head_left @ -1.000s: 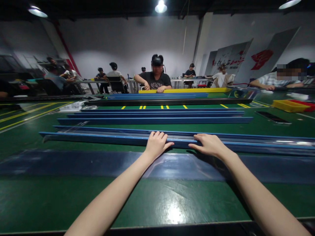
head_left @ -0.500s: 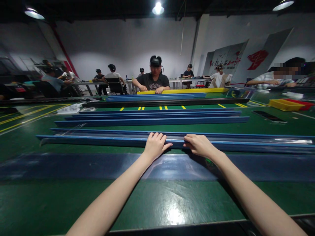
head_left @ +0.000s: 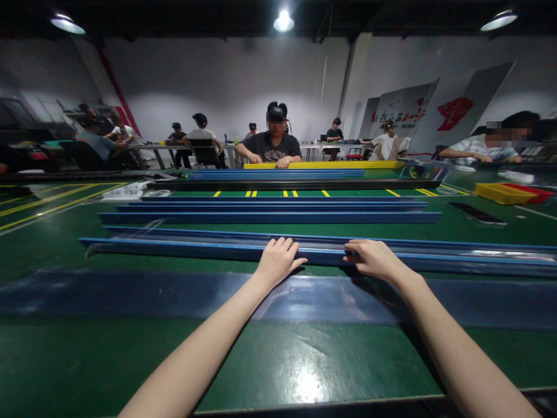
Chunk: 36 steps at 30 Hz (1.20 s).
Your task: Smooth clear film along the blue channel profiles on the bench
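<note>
A long blue plastic channel (head_left: 174, 248) lies across the green table in front of me, its two raised edges running left to right. Over its near edge my left hand (head_left: 279, 259) is curled, fingers inside and thumb on the near side. Farther right, my right hand (head_left: 372, 256) grips that same edge with bent fingers; its thumb is mostly hidden. Inside the channel lies shiny clear film, and a loose strand (head_left: 150, 226) sticks up near the left end. Closer to me a wide translucent strip (head_left: 130, 295) lies flat beneath my forearms.
More blue channels (head_left: 270, 217) lie parallel beyond, then a black bar (head_left: 278, 184) and a yellow channel (head_left: 339, 165) held by a co-worker (head_left: 276, 142). A phone (head_left: 476, 213) and a yellow tray (head_left: 505, 193) are at right. The table's near edge (head_left: 339, 402) runs below my arms.
My right hand has slid right along the edge, widening the gap between my hands. The blue channel's left end has shifted slightly right. My left hand has barely moved.
</note>
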Tool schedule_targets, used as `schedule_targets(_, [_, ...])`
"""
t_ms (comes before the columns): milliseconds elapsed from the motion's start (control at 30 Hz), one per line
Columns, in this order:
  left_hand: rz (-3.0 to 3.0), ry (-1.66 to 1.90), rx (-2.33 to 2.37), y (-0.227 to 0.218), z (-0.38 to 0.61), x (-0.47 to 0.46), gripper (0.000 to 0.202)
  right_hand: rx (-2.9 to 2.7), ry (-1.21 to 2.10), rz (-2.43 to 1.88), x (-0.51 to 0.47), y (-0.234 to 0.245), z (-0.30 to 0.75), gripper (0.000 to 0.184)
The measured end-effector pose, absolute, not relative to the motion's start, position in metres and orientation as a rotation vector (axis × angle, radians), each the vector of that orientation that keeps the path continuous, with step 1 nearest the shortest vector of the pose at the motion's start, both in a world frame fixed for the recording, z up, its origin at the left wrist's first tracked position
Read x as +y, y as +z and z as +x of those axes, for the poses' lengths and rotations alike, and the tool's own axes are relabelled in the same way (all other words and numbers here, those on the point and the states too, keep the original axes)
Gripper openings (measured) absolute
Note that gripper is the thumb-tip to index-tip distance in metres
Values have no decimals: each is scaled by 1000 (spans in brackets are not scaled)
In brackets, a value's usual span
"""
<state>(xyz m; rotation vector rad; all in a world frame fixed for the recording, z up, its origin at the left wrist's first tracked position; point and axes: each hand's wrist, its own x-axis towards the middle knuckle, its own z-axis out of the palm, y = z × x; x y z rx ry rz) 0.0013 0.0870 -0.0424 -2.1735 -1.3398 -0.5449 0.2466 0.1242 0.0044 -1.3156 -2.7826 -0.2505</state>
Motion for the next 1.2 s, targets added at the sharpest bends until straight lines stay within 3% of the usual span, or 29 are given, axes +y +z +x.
schedule_targets(1200, [-2172, -560, -1372, -44, 0, 88, 31, -2751, -260, -1383, 121, 4, 243, 25])
